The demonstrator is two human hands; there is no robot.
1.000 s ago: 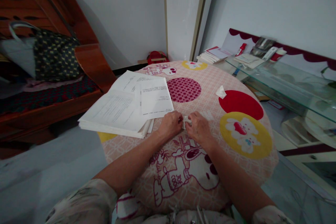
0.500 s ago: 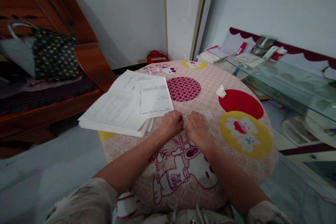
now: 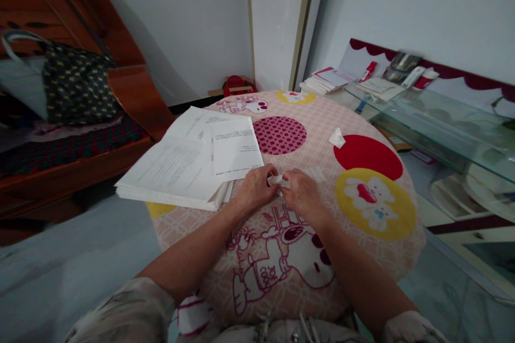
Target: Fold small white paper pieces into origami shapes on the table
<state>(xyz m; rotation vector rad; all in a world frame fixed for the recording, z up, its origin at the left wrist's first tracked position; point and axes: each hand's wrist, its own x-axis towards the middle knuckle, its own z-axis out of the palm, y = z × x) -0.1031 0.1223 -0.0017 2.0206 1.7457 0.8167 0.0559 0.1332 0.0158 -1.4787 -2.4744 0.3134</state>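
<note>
A small folded piece of white paper (image 3: 277, 180) is pinched between my two hands over the middle of the round table. My left hand (image 3: 256, 187) grips its left side, fingers closed. On its right side, my right hand (image 3: 302, 193) closes its fingers and thumb on the same paper. The fingers cover much of the paper, so its full shape is hidden. Just left of my left hand lies a stack of printed sheets (image 3: 173, 171). Farther back to the right, a small folded white paper piece (image 3: 337, 138) stands at the edge of a red circle on the tablecloth (image 3: 317, 155).
A glass shelf unit (image 3: 434, 118) stands close on the right, with a red-capped tube (image 3: 368, 72) and a paper cup (image 3: 425, 79) on it. A pile of booklets (image 3: 324, 81) lies behind the table. At left, a wooden bench (image 3: 134, 99) holds a patterned bag (image 3: 76, 86).
My hands have drawn slightly apart and the fingers have opened out from tighter fists, so the white paper between them now shows. The view has shifted a little.
</note>
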